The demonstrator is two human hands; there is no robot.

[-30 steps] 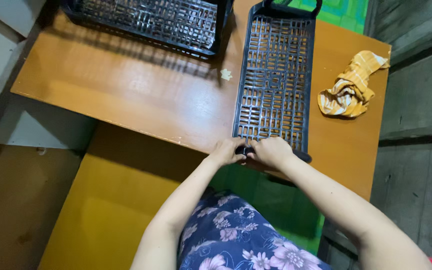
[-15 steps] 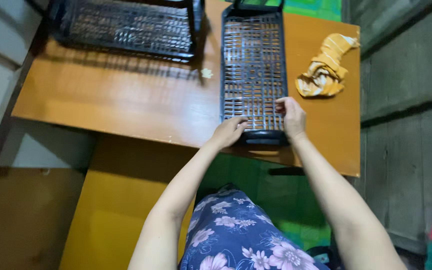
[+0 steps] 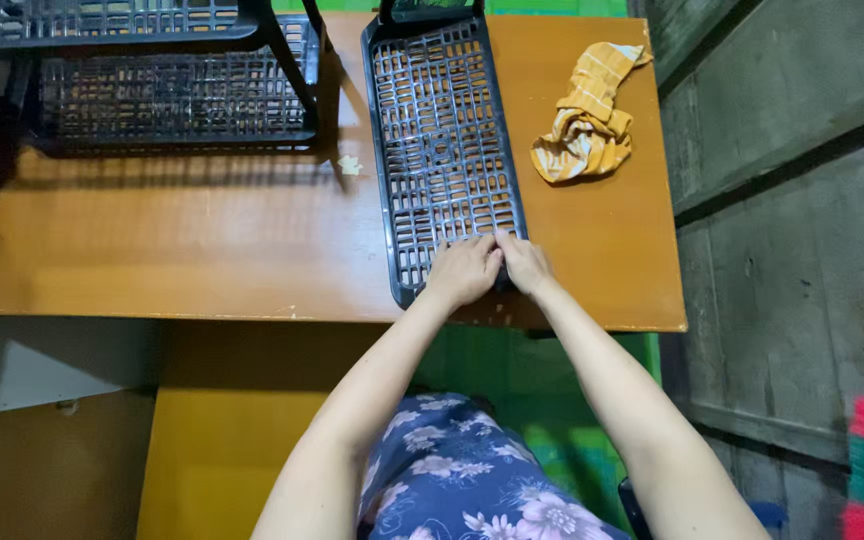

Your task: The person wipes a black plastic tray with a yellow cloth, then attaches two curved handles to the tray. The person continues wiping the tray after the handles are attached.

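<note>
1. Both my hands have come together since a moment ago, my left hand and right hand touching side by side.
2. They press flat, fingers loosely spread, on the near end of the long black plastic lattice tray.
3. It lies on the orange wooden table, near the crumpled yellow striped cloth.

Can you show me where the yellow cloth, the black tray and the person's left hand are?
yellow cloth point(image 3: 586, 122), head view, on its crumpled middle.
black tray point(image 3: 439, 140), head view, on its grid.
left hand point(image 3: 464, 272), head view, on its back.
</note>
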